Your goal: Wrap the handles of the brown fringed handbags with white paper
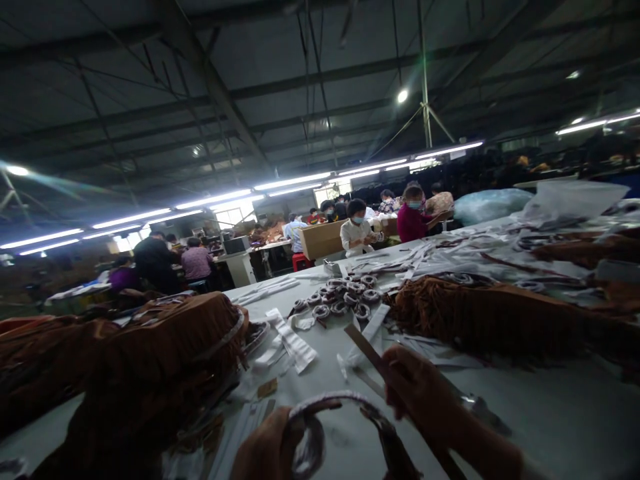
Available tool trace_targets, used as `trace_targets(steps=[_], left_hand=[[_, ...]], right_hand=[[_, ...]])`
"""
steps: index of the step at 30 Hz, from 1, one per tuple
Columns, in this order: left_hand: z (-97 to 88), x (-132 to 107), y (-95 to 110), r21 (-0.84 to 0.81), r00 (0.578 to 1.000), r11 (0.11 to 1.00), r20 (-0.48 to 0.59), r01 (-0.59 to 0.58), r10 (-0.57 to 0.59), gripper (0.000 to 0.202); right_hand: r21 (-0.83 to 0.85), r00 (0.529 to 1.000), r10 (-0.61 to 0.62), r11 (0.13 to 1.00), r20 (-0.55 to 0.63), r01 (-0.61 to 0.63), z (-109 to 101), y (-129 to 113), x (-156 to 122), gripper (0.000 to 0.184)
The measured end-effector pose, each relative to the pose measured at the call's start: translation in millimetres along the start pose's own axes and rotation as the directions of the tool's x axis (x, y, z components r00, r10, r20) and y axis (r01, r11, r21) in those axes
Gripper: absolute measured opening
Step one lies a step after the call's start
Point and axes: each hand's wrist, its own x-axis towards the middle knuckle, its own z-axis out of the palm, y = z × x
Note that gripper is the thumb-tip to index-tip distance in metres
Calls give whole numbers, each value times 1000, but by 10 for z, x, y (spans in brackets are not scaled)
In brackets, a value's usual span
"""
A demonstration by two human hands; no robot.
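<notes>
At the lower edge of the head view, my left hand (263, 448) is closed on a partly unrolled coil of strip (314, 445), pale on one face and brown on the other. The strip's loose length arches to the right and drops out of view. My right hand (423, 393), to the right of the coil, pinches a flat brown strip (364, 345) that points up and left over the table. Beyond both hands lies a heap of small rolled strips (345, 297). Crossed white strips (297, 350) rest in front of that heap.
Brown fringed material is piled on the left (175, 333) and on the right (480, 313) of the pale table (345, 380). White scraps and bulging plastic bags (493, 203) cover the far right. Co-workers sit beyond the table near a cardboard box (320, 240).
</notes>
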Motion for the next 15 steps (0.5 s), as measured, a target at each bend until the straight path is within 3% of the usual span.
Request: trace_targets(steps=[2,4,7,10,15], left_hand=[[-17,36,87,17,999,999,-8,50,-50,31],[-46,73,194,12,996,996,4,86,-86,29],[-91,109,310,-4,993,994,28,111,-111,26],[-126,99,363,-27,992,992,34,123,-122,24],[-122,52,422,-9,991,991,13,136,-136,21]], right_hand=[[141,962,162,970,220,-196,202,-243,-260,39],[201,889,292,904,352,-377,431,-259,-505,43],[201,850,413,848,327,-490,705,-44,-724,39],[204,833,496,814,246,-544,863,115,-734,38],[241,801,535,768,269,-594,1020,65,-657,47]])
